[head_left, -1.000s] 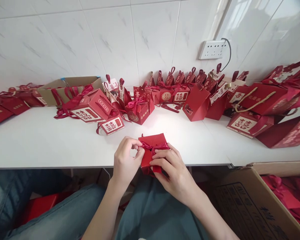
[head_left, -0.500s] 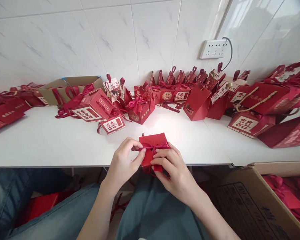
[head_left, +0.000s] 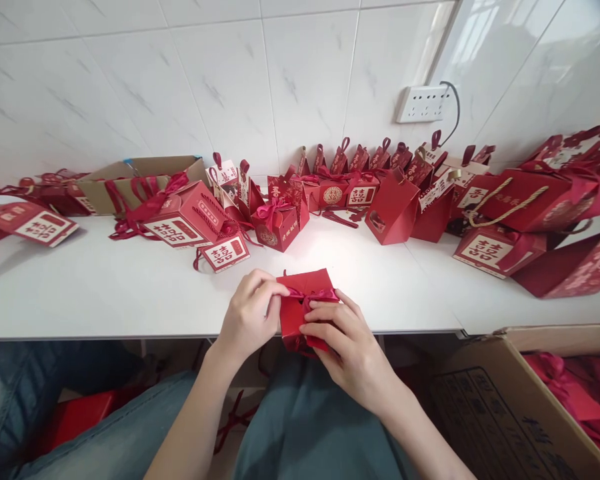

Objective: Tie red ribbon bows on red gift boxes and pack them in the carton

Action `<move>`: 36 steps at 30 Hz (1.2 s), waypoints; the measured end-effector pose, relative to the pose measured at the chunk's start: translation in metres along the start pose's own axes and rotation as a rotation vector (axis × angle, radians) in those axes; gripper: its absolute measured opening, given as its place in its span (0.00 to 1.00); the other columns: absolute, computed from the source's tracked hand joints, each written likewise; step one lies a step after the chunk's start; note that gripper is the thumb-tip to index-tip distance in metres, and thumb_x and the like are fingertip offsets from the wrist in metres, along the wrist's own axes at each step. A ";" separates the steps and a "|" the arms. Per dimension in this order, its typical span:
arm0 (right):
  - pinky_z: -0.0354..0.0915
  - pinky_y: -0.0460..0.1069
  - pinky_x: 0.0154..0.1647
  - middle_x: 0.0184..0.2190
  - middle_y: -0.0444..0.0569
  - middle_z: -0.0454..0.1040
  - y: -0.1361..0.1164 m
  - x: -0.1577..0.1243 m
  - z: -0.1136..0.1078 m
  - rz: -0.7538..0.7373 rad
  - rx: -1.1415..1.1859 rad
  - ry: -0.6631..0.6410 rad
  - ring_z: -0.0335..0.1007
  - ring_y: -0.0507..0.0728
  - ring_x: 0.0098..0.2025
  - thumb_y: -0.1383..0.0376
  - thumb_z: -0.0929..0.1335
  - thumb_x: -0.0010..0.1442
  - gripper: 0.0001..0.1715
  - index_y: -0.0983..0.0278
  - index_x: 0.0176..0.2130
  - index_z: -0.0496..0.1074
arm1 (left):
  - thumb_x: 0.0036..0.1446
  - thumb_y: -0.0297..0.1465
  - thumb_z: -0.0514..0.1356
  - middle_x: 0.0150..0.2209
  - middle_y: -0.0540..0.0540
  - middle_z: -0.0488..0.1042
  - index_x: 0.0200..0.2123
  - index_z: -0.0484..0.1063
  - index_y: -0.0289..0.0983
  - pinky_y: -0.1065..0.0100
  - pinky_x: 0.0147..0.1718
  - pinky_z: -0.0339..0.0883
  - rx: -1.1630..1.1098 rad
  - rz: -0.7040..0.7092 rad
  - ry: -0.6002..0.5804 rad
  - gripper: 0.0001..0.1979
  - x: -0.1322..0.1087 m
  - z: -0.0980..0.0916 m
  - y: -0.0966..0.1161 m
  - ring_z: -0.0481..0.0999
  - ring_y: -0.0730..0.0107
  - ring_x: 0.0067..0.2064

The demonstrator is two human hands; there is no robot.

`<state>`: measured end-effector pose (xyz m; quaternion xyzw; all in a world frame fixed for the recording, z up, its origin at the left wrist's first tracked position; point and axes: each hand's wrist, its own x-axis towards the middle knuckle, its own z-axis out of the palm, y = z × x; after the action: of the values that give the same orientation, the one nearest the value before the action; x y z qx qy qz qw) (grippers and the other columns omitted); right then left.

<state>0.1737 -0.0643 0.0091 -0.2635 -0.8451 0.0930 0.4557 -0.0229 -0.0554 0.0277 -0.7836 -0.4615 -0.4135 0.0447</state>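
I hold a small red gift box [head_left: 300,308] at the front edge of the white table [head_left: 105,287], just above my lap. A dark red ribbon [head_left: 313,294] crosses its top. My left hand [head_left: 253,315] pinches the ribbon's left end against the box with thumb and fingers closed. My right hand [head_left: 347,343] grips the box's right side and front, fingers curled over the ribbon.
Many finished red gift boxes and bags [head_left: 280,220] line the back of the table along the tiled wall. An open brown carton [head_left: 145,170] sits back left. A large cardboard box [head_left: 510,400] with red items stands at lower right. A socket [head_left: 423,103] is on the wall.
My left fingers have shifted slightly along the ribbon and the box has tipped a little toward me. At the far left, a red and white box has come into view.
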 end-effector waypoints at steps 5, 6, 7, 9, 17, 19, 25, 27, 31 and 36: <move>0.59 0.61 0.59 0.40 0.50 0.75 -0.001 -0.003 0.003 -0.066 0.004 0.017 0.69 0.57 0.51 0.76 0.64 0.60 0.13 0.64 0.42 0.72 | 0.57 0.31 0.53 0.39 0.42 0.67 0.37 0.70 0.39 0.60 0.42 0.67 -0.542 -0.187 -0.163 0.08 0.001 -0.012 0.003 0.69 0.59 0.44; 0.59 0.61 0.59 0.40 0.50 0.76 -0.002 -0.003 0.004 -0.072 -0.006 0.026 0.69 0.57 0.51 0.76 0.64 0.60 0.13 0.65 0.42 0.72 | 0.58 0.32 0.52 0.40 0.42 0.67 0.38 0.70 0.39 0.60 0.44 0.67 -0.540 -0.195 -0.176 0.08 0.003 -0.013 0.006 0.68 0.59 0.45; 0.59 0.61 0.58 0.40 0.51 0.76 -0.003 -0.004 0.004 -0.075 -0.019 0.036 0.70 0.57 0.50 0.76 0.64 0.60 0.13 0.65 0.42 0.72 | 0.58 0.32 0.52 0.41 0.42 0.67 0.38 0.71 0.39 0.59 0.46 0.65 -0.500 -0.214 -0.195 0.09 0.006 -0.013 0.009 0.68 0.59 0.46; 0.59 0.62 0.58 0.40 0.51 0.76 -0.005 -0.004 0.004 -0.082 -0.057 0.058 0.70 0.57 0.50 0.75 0.64 0.60 0.12 0.64 0.41 0.73 | 0.59 0.32 0.53 0.41 0.44 0.68 0.36 0.71 0.40 0.58 0.49 0.63 -0.347 -0.260 -0.232 0.07 0.011 -0.010 0.015 0.68 0.60 0.46; 0.57 0.59 0.55 0.27 0.43 0.74 -0.016 -0.008 0.009 -0.107 -0.218 0.176 0.71 0.53 0.34 0.74 0.66 0.60 0.09 0.61 0.36 0.73 | 0.57 0.32 0.58 0.40 0.46 0.71 0.31 0.69 0.39 0.56 0.48 0.62 -0.176 -0.316 -0.275 0.04 0.016 0.004 0.023 0.68 0.61 0.46; 0.57 0.58 0.54 0.26 0.41 0.74 -0.016 -0.009 0.011 -0.108 -0.216 0.180 0.70 0.52 0.32 0.73 0.66 0.60 0.08 0.61 0.35 0.72 | 0.56 0.31 0.59 0.40 0.46 0.71 0.29 0.69 0.38 0.56 0.47 0.61 -0.174 -0.313 -0.264 0.04 0.016 0.004 0.023 0.68 0.61 0.46; 0.57 0.55 0.48 0.25 0.41 0.73 -0.018 -0.009 0.014 -0.125 -0.191 0.190 0.66 0.49 0.28 0.73 0.67 0.59 0.06 0.64 0.35 0.73 | 0.54 0.29 0.60 0.40 0.46 0.71 0.27 0.69 0.38 0.55 0.48 0.61 -0.170 -0.342 -0.263 0.03 0.017 0.007 0.022 0.69 0.61 0.45; 0.56 0.55 0.47 0.25 0.41 0.73 -0.020 -0.008 0.015 -0.133 -0.188 0.186 0.65 0.49 0.27 0.73 0.67 0.59 0.06 0.64 0.34 0.73 | 0.54 0.29 0.60 0.40 0.46 0.71 0.27 0.70 0.38 0.55 0.48 0.61 -0.177 -0.346 -0.260 0.04 0.017 0.008 0.021 0.69 0.61 0.46; 0.56 0.54 0.48 0.24 0.40 0.73 -0.023 -0.006 0.014 -0.122 -0.177 0.173 0.64 0.48 0.26 0.73 0.67 0.59 0.07 0.62 0.34 0.72 | 0.54 0.30 0.60 0.40 0.46 0.71 0.27 0.69 0.38 0.56 0.48 0.61 -0.183 -0.343 -0.254 0.04 0.016 0.009 0.020 0.69 0.61 0.46; 0.59 0.56 0.43 0.29 0.49 0.71 -0.013 -0.006 -0.012 -0.008 -0.022 0.181 0.67 0.56 0.32 0.54 0.60 0.63 0.19 0.65 0.34 0.70 | 0.55 0.31 0.59 0.40 0.47 0.70 0.28 0.68 0.39 0.57 0.48 0.60 -0.169 -0.337 -0.287 0.04 0.017 0.008 0.019 0.68 0.62 0.46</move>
<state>0.1816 -0.0793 0.0167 -0.2722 -0.8025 0.0578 0.5277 0.0003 -0.0516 0.0402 -0.7471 -0.5513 -0.3367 -0.1567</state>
